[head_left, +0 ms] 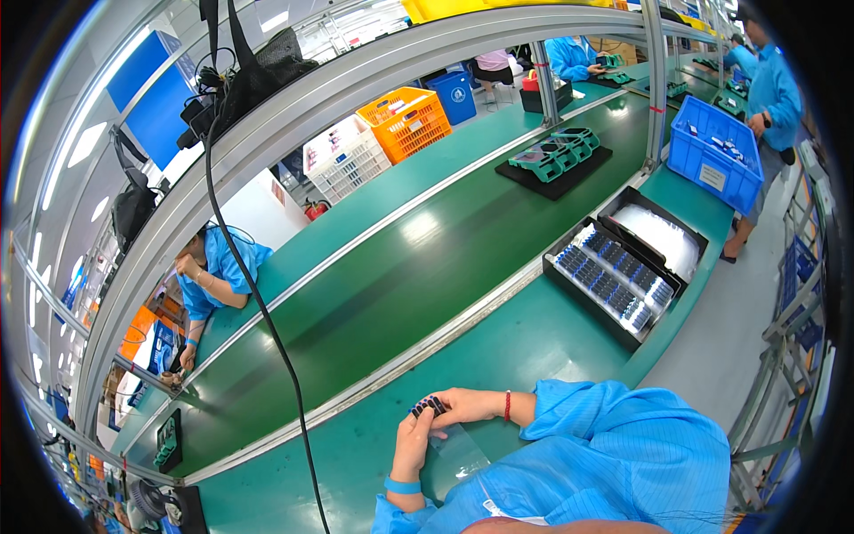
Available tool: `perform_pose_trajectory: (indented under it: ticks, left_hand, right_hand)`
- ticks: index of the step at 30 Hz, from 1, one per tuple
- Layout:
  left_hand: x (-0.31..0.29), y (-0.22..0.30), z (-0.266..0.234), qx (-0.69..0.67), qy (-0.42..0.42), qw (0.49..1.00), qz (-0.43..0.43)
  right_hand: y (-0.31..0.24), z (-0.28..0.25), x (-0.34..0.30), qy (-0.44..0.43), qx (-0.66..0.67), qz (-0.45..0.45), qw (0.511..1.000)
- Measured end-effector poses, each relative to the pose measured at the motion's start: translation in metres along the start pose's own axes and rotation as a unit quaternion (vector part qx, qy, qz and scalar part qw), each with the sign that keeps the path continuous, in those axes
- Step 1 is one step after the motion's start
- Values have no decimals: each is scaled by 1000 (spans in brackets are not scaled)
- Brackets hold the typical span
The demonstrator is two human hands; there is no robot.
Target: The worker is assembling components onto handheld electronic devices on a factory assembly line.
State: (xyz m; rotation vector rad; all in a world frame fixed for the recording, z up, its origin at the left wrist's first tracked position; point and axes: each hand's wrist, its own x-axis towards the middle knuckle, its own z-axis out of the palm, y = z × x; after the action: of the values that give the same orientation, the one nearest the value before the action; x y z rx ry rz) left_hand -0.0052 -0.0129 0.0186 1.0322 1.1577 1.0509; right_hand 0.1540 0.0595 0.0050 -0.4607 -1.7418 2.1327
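My left hand (411, 445) and my right hand (464, 406) meet over the green bench near its front edge. Together they grip a small dark blue part (429, 407) at its two ends. A clear plastic bag (458, 451) hangs from under my hands and lies against the bench. Both sleeves are light blue; a blue band sits on my left wrist and a red one on my right. To my right stands a black tray (612, 276) with several rows of the same small blue parts.
A black tray with clear film (663, 233) lies behind the parts tray. A dark green conveyor belt (374, 285) runs past, carrying a black pad with green fixtures (554, 157). A blue crate (716, 151) stands far right. Other workers in blue stand around the line.
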Motion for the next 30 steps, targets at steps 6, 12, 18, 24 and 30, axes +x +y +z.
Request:
perform_pose_trajectory:
  ticks: [6,12,18,24,30]
  left_hand:
    - [0,-1,-1,-2,-1,1000,-2]
    - [-1,1,1,-2,-3,1000,0]
    - [0,0,-1,-1,-7,1000,-1]
    - [0,0,-1,-1,-7,1000,2]
    - [0,-1,-1,3,-7,1000,5]
  right_hand:
    - [-2,2,-1,-1,2,5,1000]
    - [-5,7,-2,33,10,-37,999]
    - [-8,7,-3,22,18,-36,999]
    - [-7,7,-3,27,11,-33,999]
    - [-7,7,-3,29,4,-37,999]
